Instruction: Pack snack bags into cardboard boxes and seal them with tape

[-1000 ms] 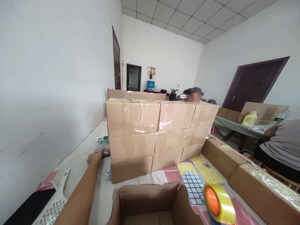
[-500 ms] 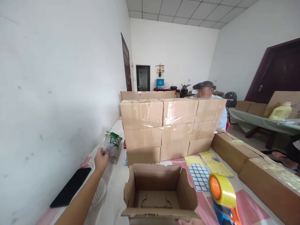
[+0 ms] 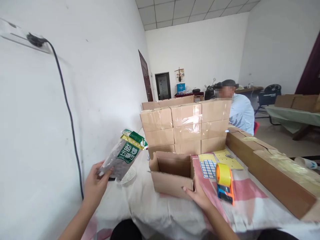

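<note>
My left hand point(image 3: 97, 180) pinches the lower end of a clear plastic food packet point(image 3: 125, 153) with a green and gold top and white lettering, held up at the left above the table. In front of me stands an open cardboard box point(image 3: 171, 181), its top gaping and its inside partly visible. My right hand point(image 3: 196, 193) grips the box's right near corner, thumb on the front wall. Right of that hand, a tape dispenser point(image 3: 225, 183) with a yellow roll rests on the cloth.
Stacked taped cartons point(image 3: 186, 126) form a wall behind the box. Long cartons point(image 3: 270, 170) line the right side. A white basket point(image 3: 127, 176) sits under the packet. A black cable point(image 3: 66, 106) hangs down the left wall. A person point(image 3: 241, 110) in light blue sits beyond the cartons.
The packet has come nearer to me, raised and tilted in my left hand. My right hand, barely visible before, now shows on the box's corner. The view has shifted.
</note>
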`<state>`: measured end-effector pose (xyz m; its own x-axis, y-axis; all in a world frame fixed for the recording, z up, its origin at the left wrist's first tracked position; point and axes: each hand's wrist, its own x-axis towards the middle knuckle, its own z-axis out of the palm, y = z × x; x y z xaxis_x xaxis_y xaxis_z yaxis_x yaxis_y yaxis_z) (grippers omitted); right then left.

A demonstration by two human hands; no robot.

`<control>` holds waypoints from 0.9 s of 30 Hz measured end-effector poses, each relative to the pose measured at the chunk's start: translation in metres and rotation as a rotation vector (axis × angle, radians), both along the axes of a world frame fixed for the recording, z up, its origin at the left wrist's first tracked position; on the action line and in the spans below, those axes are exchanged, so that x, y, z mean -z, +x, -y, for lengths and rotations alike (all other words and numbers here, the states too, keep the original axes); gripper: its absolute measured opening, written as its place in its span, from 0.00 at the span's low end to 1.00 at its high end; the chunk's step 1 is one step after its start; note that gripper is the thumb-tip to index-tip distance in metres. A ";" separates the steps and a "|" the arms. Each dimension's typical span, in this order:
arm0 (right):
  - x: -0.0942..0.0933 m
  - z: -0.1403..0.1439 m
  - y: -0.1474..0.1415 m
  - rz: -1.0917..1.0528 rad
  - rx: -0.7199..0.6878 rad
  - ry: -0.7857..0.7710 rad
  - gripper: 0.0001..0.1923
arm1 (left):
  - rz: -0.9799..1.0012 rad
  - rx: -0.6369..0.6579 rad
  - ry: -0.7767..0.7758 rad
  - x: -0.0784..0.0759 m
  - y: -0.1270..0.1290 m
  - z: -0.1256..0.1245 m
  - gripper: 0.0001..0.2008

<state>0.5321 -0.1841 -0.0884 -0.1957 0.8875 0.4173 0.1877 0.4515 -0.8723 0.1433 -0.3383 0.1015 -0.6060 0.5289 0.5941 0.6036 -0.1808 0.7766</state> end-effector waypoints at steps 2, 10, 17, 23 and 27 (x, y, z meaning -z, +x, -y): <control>-0.006 0.018 0.007 -0.027 0.060 0.016 0.51 | 0.001 0.013 0.061 -0.020 0.024 0.029 0.23; -0.112 0.127 0.044 -0.297 -0.038 0.189 0.24 | 0.104 0.224 0.026 -0.056 0.121 0.106 0.22; -0.194 0.163 0.049 -0.599 -0.355 -0.329 0.33 | 0.090 0.507 -0.047 -0.036 0.188 0.094 0.17; -0.224 0.127 0.053 -0.531 -0.372 -0.463 0.28 | 0.231 0.495 -0.002 -0.044 0.194 0.023 0.24; -0.241 0.059 0.021 -0.406 -0.186 -0.274 0.17 | 0.307 0.459 0.036 -0.054 0.178 -0.060 0.28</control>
